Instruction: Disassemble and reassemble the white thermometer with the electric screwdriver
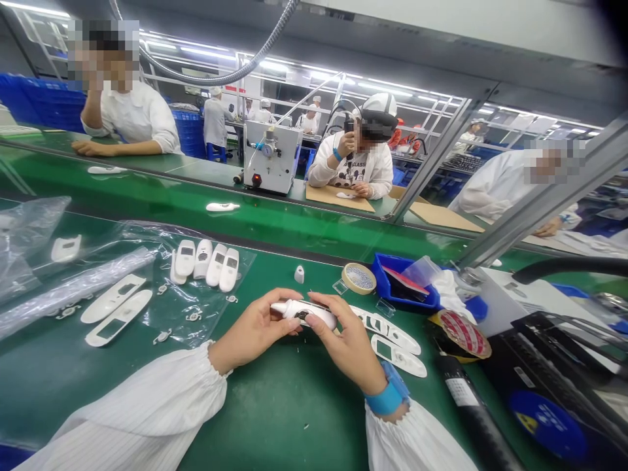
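Note:
Both my hands grip one white thermometer body just above the green bench. My left hand wraps its fingers round the left, tip end. My right hand, with a blue band at the wrist, pinches the right end from above. Two white shell halves lie on the bench just right of my right hand. A small white cap stands beyond the thermometer body.
Several finished white housings and long shell halves lie on a clear plastic sheet at left. A tape roll, a blue tray and a black machine crowd the right. Other people sit across the conveyor.

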A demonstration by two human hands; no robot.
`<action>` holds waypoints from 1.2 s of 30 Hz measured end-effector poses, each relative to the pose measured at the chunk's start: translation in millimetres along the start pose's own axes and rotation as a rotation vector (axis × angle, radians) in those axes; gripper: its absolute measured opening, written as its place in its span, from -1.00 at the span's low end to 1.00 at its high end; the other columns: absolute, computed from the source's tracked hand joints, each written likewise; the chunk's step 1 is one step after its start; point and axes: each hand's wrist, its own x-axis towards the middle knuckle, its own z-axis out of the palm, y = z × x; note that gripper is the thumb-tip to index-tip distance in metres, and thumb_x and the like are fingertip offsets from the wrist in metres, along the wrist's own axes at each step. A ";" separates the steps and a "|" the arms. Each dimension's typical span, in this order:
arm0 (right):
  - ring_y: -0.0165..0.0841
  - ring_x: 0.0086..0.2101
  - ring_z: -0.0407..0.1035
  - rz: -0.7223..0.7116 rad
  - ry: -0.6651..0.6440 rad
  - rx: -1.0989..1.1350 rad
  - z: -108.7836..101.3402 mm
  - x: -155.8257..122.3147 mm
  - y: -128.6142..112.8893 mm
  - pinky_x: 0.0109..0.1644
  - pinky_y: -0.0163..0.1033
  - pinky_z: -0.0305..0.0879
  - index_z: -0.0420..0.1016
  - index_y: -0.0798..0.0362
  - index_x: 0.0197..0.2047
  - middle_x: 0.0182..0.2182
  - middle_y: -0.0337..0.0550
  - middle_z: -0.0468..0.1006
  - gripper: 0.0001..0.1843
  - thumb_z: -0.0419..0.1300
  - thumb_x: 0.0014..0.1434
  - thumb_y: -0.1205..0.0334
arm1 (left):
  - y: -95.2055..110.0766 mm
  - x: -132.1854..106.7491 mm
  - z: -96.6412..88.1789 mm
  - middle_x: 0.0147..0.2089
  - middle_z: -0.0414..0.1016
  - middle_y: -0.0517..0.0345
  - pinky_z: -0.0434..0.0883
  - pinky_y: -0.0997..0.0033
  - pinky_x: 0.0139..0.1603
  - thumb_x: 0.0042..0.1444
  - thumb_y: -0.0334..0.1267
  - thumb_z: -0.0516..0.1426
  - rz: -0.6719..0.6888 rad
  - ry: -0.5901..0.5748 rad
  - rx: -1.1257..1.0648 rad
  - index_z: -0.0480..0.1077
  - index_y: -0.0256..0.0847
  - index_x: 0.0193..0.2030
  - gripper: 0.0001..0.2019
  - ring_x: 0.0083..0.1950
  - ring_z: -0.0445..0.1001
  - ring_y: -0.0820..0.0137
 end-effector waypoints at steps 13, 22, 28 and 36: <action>-0.32 -0.22 0.36 -0.074 0.060 0.045 0.4 -3.3 -3.3 -0.13 -0.23 0.26 0.41 0.00 -0.12 -0.23 -0.14 0.49 -0.75 0.14 0.10 0.19 | 2.8 -1.5 -1.6 -0.16 0.43 0.11 0.38 0.37 -0.12 0.03 -0.20 0.15 0.092 0.057 0.127 0.33 -0.16 -0.06 -0.69 -0.18 0.41 0.36; -0.34 -0.27 0.36 -0.025 0.067 0.099 6.0 -3.6 -6.9 -0.19 -0.25 0.28 0.43 0.01 -0.23 -0.30 -0.16 0.48 -0.83 0.13 0.10 0.17 | 0.7 -1.2 1.5 -0.08 0.40 0.07 0.40 0.39 -0.19 0.03 -0.17 0.14 0.086 0.071 0.130 0.36 -0.19 -0.13 -0.73 -0.24 0.41 0.39; -0.35 -0.29 0.36 -0.016 0.086 0.104 8.9 -4.9 -8.6 -0.19 -0.26 0.26 0.42 0.02 -0.27 -0.33 -0.17 0.48 -0.86 0.11 0.11 0.18 | -0.6 -0.6 5.1 -0.23 0.41 0.13 0.41 0.43 -0.26 0.02 -0.16 0.14 0.084 0.115 0.120 0.38 -0.20 -0.16 -0.75 -0.30 0.39 0.42; -0.34 -0.27 0.36 -0.067 0.141 0.057 13.6 -7.0 -10.5 -0.15 -0.22 0.26 0.42 0.01 -0.29 -0.34 -0.15 0.49 -0.89 0.09 0.13 0.23 | -3.6 -0.7 11.2 -0.24 0.43 0.13 0.43 0.45 -0.27 0.03 -0.18 0.14 0.110 0.182 0.096 0.40 -0.22 -0.22 -0.79 -0.32 0.40 0.44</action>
